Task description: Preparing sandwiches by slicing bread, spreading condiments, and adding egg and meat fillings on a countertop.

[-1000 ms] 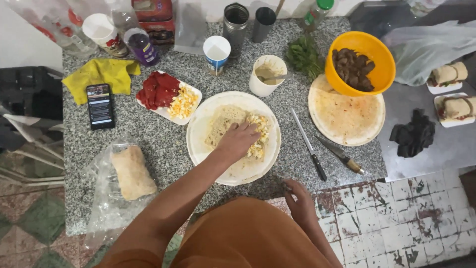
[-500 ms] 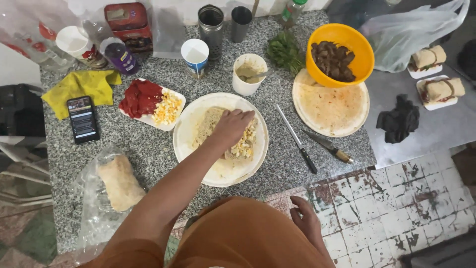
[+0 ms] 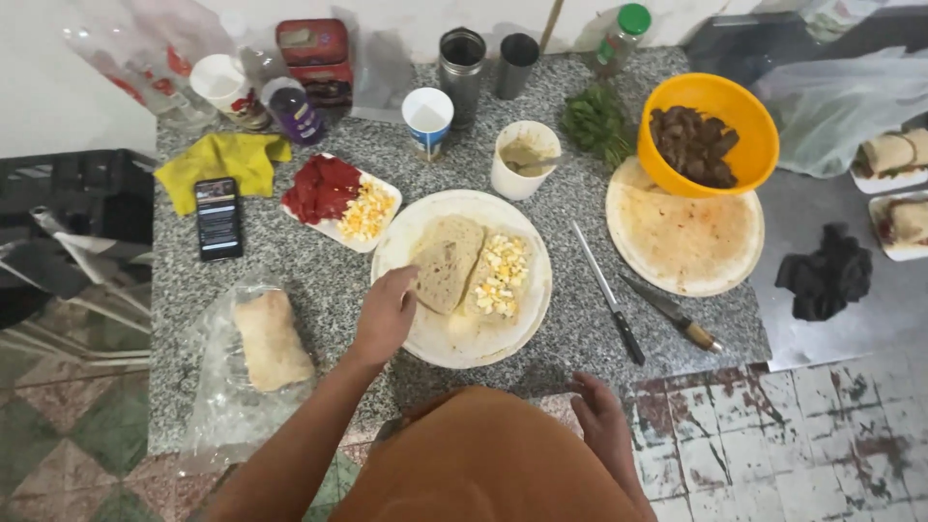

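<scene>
A round white plate (image 3: 454, 343) on the granite counter holds an opened bread roll: one plain half (image 3: 447, 261) and one half topped with chopped egg (image 3: 500, 274). My left hand (image 3: 385, 315) rests at the plate's left rim, fingers loosely curled, touching the edge next to the plain bread half and holding nothing. My right hand (image 3: 601, 420) hangs low by my orange shirt at the counter's front edge, fingers relaxed and empty.
A small tray (image 3: 337, 198) of red slices and chopped egg sits left of the plate. A white cup with a spoon (image 3: 523, 158), an orange bowl of dark meat (image 3: 709, 132), a flatbread plate (image 3: 684, 235), two knives (image 3: 610, 302), a phone (image 3: 218, 217) and bagged bread (image 3: 272, 338) surround it.
My left hand has drawn back from on top of the egg-filled bread to the plate's left rim, uncovering both bread halves. The right hand stays low by my side.
</scene>
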